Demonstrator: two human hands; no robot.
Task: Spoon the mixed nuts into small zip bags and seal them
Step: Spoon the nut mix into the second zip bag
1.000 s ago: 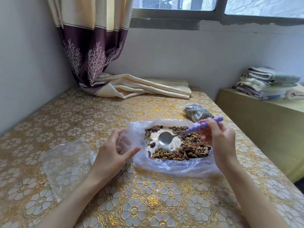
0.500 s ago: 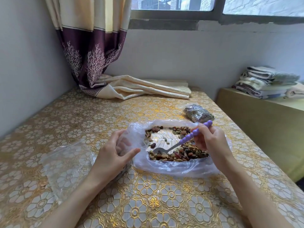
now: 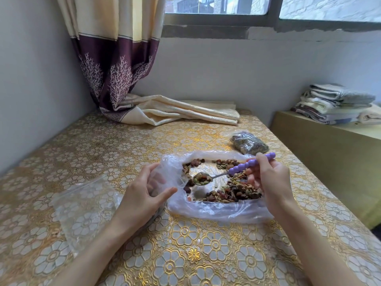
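Observation:
Mixed nuts [image 3: 233, 193] lie in a wide clear plastic bag [image 3: 216, 211] spread on the table. My right hand [image 3: 268, 180] pinches the purple beaded handle of a metal spoon [image 3: 203, 179], whose bowl is heaped with nuts just above the pile. My left hand [image 3: 142, 197] holds a small clear zip bag [image 3: 158, 182] at the big bag's left edge, fingers curled round its mouth. A filled zip bag of nuts [image 3: 249, 144] lies behind, to the right.
Empty clear zip bags [image 3: 82, 207] lie flat at the left of the gold flowered tablecloth [image 3: 185, 254]. A curtain [image 3: 175, 110] is bunched at the table's back. Folded towels [image 3: 334, 104] sit on a low shelf at the right.
The spoon dipped into the nuts and has come up loaded, its bowl now level and nearer my left hand. My left hand has kept its hold on the small bag.

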